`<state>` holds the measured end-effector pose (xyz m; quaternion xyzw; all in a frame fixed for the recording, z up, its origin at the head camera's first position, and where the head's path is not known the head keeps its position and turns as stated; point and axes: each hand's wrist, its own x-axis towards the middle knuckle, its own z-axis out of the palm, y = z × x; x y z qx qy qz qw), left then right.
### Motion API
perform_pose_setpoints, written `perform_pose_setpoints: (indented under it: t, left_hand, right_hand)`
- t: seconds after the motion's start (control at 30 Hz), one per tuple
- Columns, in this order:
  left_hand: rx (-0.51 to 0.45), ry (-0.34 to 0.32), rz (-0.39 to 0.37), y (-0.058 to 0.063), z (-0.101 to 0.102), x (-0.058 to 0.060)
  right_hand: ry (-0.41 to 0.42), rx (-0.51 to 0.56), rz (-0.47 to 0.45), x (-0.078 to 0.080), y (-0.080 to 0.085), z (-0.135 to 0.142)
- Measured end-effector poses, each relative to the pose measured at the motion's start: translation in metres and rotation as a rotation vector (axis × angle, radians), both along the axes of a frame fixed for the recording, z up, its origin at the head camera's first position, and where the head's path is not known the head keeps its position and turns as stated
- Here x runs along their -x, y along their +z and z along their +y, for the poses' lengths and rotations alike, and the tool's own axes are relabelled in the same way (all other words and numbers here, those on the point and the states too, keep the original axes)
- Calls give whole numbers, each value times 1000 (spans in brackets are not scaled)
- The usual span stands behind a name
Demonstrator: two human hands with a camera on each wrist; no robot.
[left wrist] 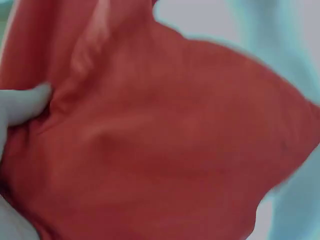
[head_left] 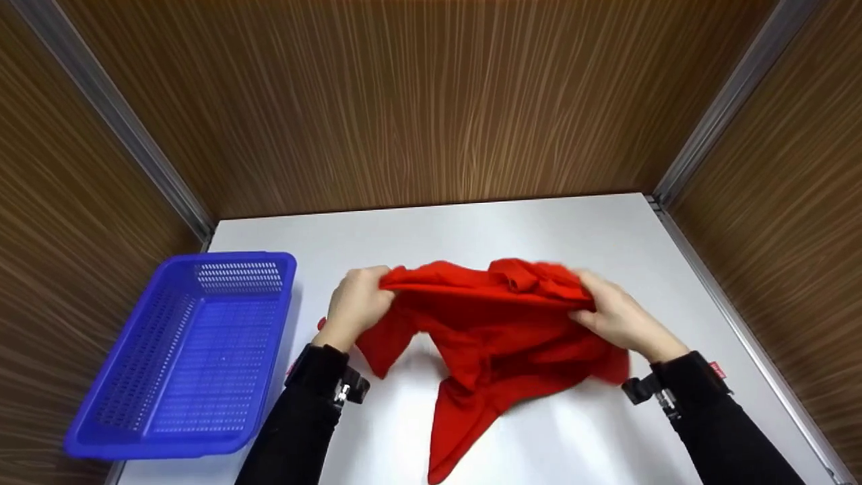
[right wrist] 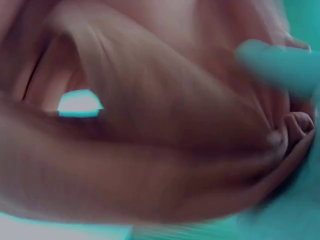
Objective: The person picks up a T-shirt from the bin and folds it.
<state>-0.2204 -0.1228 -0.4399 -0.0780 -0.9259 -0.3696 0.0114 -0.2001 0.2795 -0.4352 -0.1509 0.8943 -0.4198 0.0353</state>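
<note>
A crumpled red garment (head_left: 485,350), its exact kind hard to tell, is stretched between both hands above the white table. My left hand (head_left: 357,303) grips its upper left edge, thumb on the near side; in the left wrist view, the thumb (left wrist: 30,104) presses into the cloth. At the upper right edge, my right hand (head_left: 616,320) pinches bunched fabric between thumb and fingers. A narrow flap hangs at the left, and a longer pointed part reaches down toward the table. The right wrist view is blurred, with folds of the garment (right wrist: 150,100) around a gap.
To the left stands a blue plastic basket (head_left: 286,323) with perforated walls, nothing visible inside. The white table (head_left: 431,225) is bounded by wood-grain panels (head_left: 431,101) at the back and both sides. Metal rails (head_left: 727,94) run along the corners.
</note>
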Motion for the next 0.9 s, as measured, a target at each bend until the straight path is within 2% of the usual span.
perform_pose_setpoints:
  t: [0.03,0.07,0.1,0.17,0.23,0.3,0.33,0.37,0.43,0.53,0.57,0.6,0.63,0.67,0.73,0.83,0.9]
  left_hand:
    - [-125,26,-20,1,-2,0]
    - [-263,38,-51,1,-4,1]
    - [-392,41,-85,2,-5,1]
    - [-607,46,-144,5,-6,1]
    - [-711,39,-146,10,-6,1]
    - [-722,44,-111,16,-5,0]
    - [-713,46,-91,18,-5,0]
    - [-696,44,-76,20,-5,-1]
    - [-649,18,-66,22,-7,-2]
    - [-612,-85,-109,18,-13,-5]
    - [-612,-123,-129,15,-16,-6]
    - [-617,-156,-152,12,-19,-6]
    - [-608,-181,-163,10,-22,-7]
    - [-593,-199,-167,7,-25,-7]
    - [-552,-201,-148,4,-31,-6]
    - [-497,-180,-127,4,-39,-7]
    - [-477,-165,-137,5,-44,-8]
  right_hand:
    - [7,-78,31,-2,1,-1]
    - [22,-94,28,-3,2,-1]
    - [33,-67,-12,-5,4,-1]
    - [63,54,-144,-6,11,2]
    - [117,166,-250,-7,20,7]
    - [158,219,-291,-6,26,10]
    - [148,205,-268,-6,29,11]
    - [135,157,-202,-5,30,11]
    - [77,-17,-10,-5,29,10]
    - [-76,-338,323,-7,24,7]
    - [-113,-411,398,-8,22,7]
    - [-139,-453,425,-10,21,7]
    - [-147,-466,411,-11,20,9]
    - [-137,-440,352,-12,20,11]
    - [-74,-277,121,-13,21,17]
    - [10,92,-248,-12,21,28]
    - [75,327,-409,-10,20,36]
